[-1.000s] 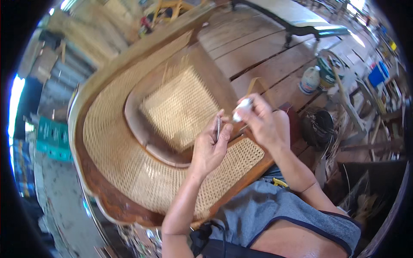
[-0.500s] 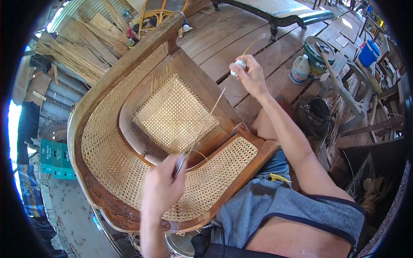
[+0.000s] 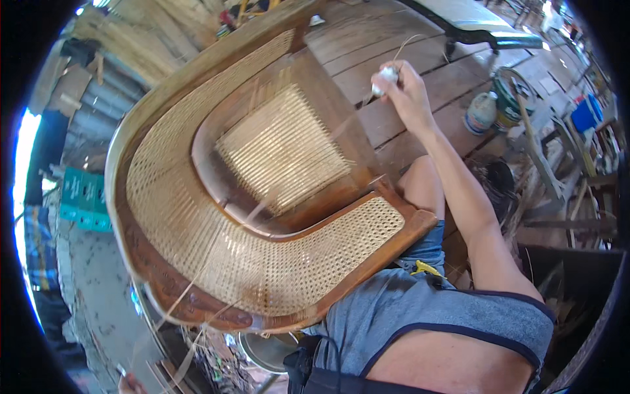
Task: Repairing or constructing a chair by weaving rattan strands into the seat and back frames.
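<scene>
A wooden armchair (image 3: 325,322) with woven cane panels fills the middle, tilted in front of me. Its seat panel (image 3: 282,154) has loose cane ends sticking out along the far-left edge. Up at the right, my right hand (image 3: 413,98) is closed around a white wad (image 3: 384,81), perhaps cloth. A thin cane strand (image 3: 408,43) curls out beyond it. Blurred strand lengths cross the chair toward the lower left. There my left hand (image 3: 132,385) is mostly cut off by the picture's edge. A shiny metal tip (image 3: 121,370) shows at its fingers.
Beyond the chair lie floor planks (image 3: 374,118) and a low bench (image 3: 459,26) with a dark frame. A plastic jug (image 3: 481,113), a dark green bucket (image 3: 512,98) and a blue pail (image 3: 586,115) stand at right. Green boxes (image 3: 84,200) are at left. A round metal basin (image 3: 266,351) sits below.
My left hand has swept down and left, from over the chair to the picture's edge. My right hand has shifted slightly up and right, still gripping the white wad. The view has shifted.
</scene>
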The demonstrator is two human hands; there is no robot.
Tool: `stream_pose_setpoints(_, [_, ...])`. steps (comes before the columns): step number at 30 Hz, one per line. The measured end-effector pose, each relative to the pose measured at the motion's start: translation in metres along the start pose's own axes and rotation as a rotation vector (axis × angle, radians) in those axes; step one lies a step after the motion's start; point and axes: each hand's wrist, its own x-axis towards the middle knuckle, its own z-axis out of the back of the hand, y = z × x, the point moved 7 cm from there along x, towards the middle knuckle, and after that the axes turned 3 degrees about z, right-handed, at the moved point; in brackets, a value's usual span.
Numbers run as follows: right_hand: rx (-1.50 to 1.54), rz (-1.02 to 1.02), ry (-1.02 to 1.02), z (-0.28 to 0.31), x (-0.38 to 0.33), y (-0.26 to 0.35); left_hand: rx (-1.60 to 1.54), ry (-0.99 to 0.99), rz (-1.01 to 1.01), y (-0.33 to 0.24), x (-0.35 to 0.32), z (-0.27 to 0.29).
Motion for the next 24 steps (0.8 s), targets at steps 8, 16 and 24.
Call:
stream_pose_setpoints(8, [0.529,-0.211,0.276,-0.099,-0.122,0.087,-0.995,0.353,-0.627,-0.475,-0.025,-0.070])
stream_pose_setpoints(16, [0.273,-0.188,0.121,-0.068,-0.111,0.029,-1.248,0.684,-0.521,-0.521,-0.036,-0.121])
stream_pose_setpoints(24, [-0.197,-0.113,-0.101,0.030,-0.017,-0.041,-1.004,0.657,-0.505,-0.416,-0.033,-0.120])
